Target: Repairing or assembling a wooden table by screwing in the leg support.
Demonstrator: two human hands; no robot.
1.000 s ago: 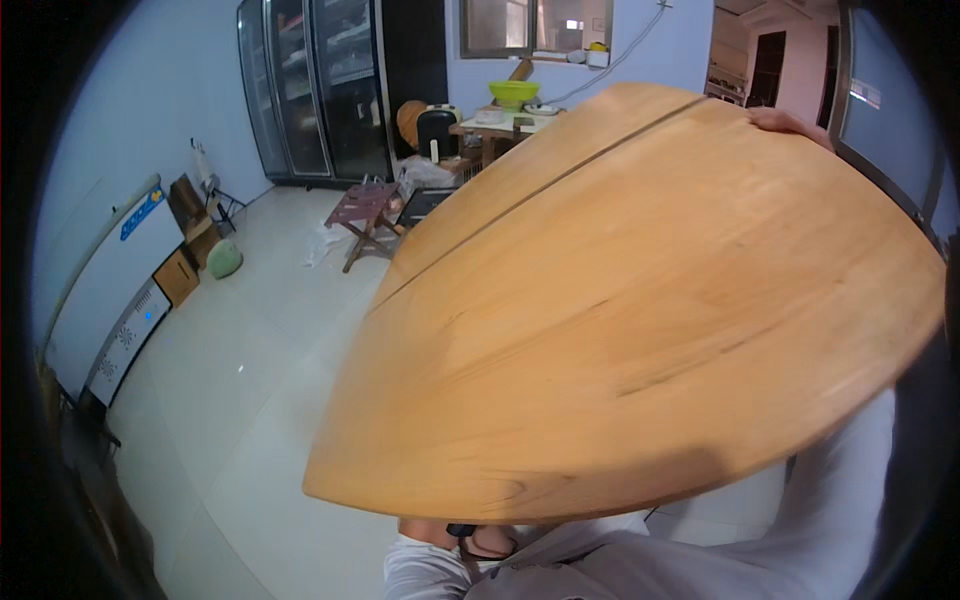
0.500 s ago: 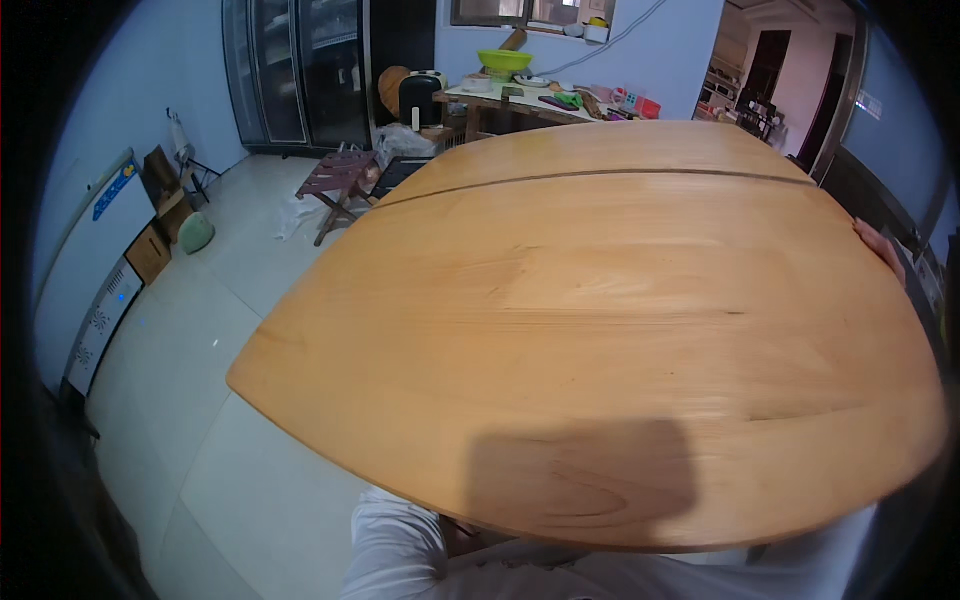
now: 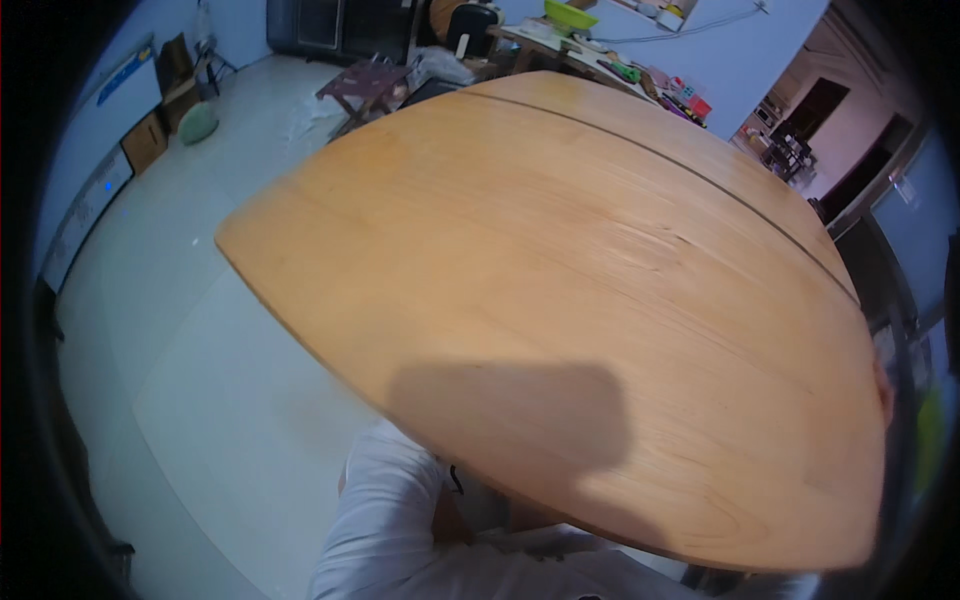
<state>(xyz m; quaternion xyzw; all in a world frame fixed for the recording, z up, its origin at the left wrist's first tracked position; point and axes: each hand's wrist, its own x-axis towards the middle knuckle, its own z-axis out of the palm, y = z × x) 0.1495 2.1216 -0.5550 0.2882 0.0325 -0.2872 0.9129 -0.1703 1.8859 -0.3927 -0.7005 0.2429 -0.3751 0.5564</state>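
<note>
A large light-brown wooden tabletop (image 3: 560, 250) with a dark seam across its far part fills most of the view and slants down to the right. My right hand (image 3: 884, 392) grips its right edge; only part of the fingers shows, blurred. A white sleeve (image 3: 385, 490) on my left side runs up to the near edge of the board. My left hand is out of sight, hidden by the wood. A dark, rounded shadow lies on the near part of the surface.
Behind the board stands a cluttered side table (image 3: 530, 42) with a green basin (image 3: 570, 15). A folding stool (image 3: 365, 85) is on the tiled floor at far left. A white panel (image 3: 110, 130) and cardboard boxes (image 3: 145, 140) lean along the left wall. A doorway opens at far right.
The tabletop has turned clockwise in view, its left corner rising and its right side dropping. My right hand has moved lower with the right edge. The room behind has shifted and tilted too.
</note>
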